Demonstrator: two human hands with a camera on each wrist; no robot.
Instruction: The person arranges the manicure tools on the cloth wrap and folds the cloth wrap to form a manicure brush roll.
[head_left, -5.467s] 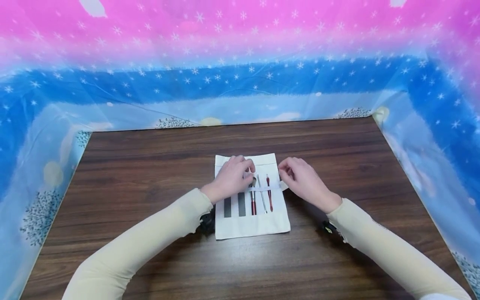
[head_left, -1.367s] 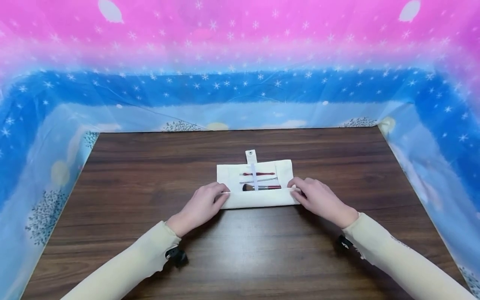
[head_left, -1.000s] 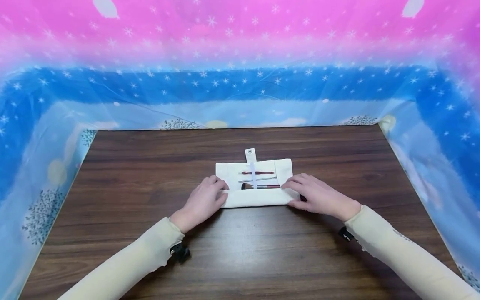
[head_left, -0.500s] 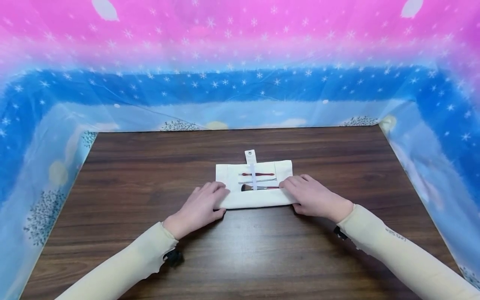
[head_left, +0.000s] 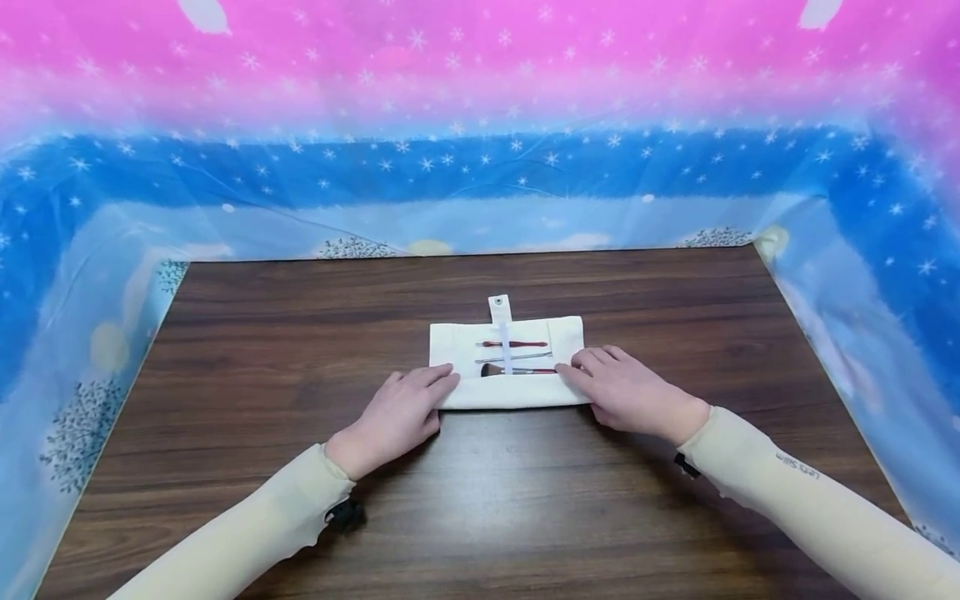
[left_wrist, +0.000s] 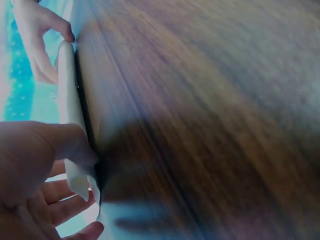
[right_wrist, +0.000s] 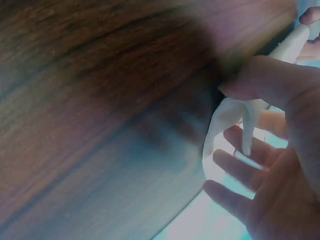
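A white cloth brush roll [head_left: 517, 393] lies crosswise before me, its near side folded over. Under its elastic band [head_left: 506, 333] sit a slim red-handled tool [head_left: 525, 343], a thin silver tool [head_left: 525, 357] and a makeup brush [head_left: 492, 370] with a dark head. My left hand [head_left: 393, 417] grips the left end of the fold, thumb at the near edge and fingers over the top. At the right end my right hand [head_left: 633, 392] holds the fold the same way, partly covering the brush's handle. Both wrist views show thumb and fingers on either side of the cloth [left_wrist: 70, 100].
A strap with a metal snap [head_left: 499, 308] sticks out from the roll's far edge. The dark wooden table [head_left: 300, 333] extends around it on all sides. A pink and blue snowflake-printed curtain [head_left: 480, 167] hangs along the back and sides.
Earlier the roll lay flat with its tools pointing away from me; then it was turned sideways and its near side folded over. Lately my thumbs have shifted onto the fold's near edge.
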